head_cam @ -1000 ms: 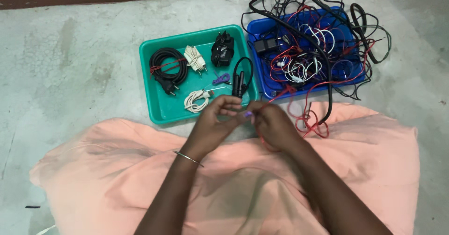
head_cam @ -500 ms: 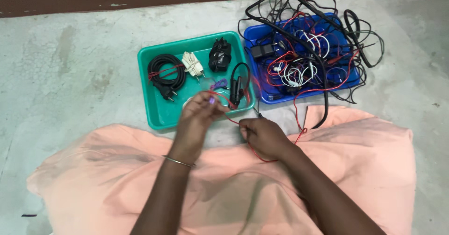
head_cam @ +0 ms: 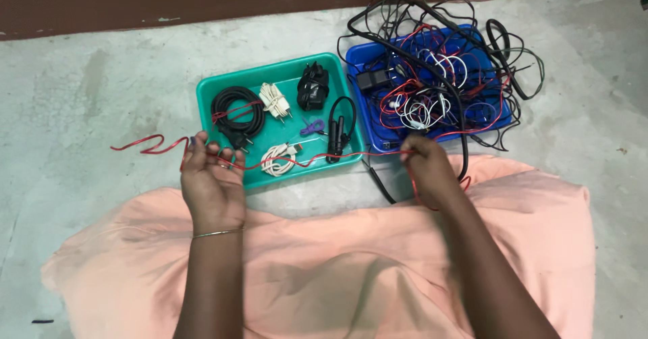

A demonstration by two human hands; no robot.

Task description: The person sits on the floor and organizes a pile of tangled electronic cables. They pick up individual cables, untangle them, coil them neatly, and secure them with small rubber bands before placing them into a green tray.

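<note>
Since a second ago the two hands, which were close together in front of the green tray, have drawn well apart, and a thin red wire (head_cam: 297, 161) now runs stretched between them. The left hand (head_cam: 212, 184) is closed on the wire just off the near left corner of the green tray (head_cam: 206, 96), fingers curled over it; beyond that hand the wire's free end trails in wavy kinks across the concrete floor (head_cam: 81, 82) to the left. The right hand (head_cam: 425, 170) pinches the same wire at the near left corner of the blue tray (head_cam: 352, 55), its fingers shut around it. In between, the wire crosses low over the near edge of the green tray, slightly kinked, not quite straight.

The wire is slim, glossy and plastic-coated. Both trays are shallow, rectangular, smooth plastic with raised rims, and they stand side by side, touching or nearly so. In the green one I count six bundles: a black coiled cable (head_cam: 236, 109) bound with red, a cream-white bundle with a plug (head_cam: 275, 101), a black tightly wound bundle (head_cam: 313, 86), a small purple tie (head_cam: 312, 127), a black looped cord (head_cam: 339, 126) and a white coil (head_cam: 278, 159). The blue tray holds one tangled heap of cables (head_cam: 439, 76), black, red and white, spilling over its rim; they are too knotted to count. A thin metal bangle (head_cam: 217, 232) circles the left wrist, and a soft peach cloth (head_cam: 337, 271) covers the lap.
</note>
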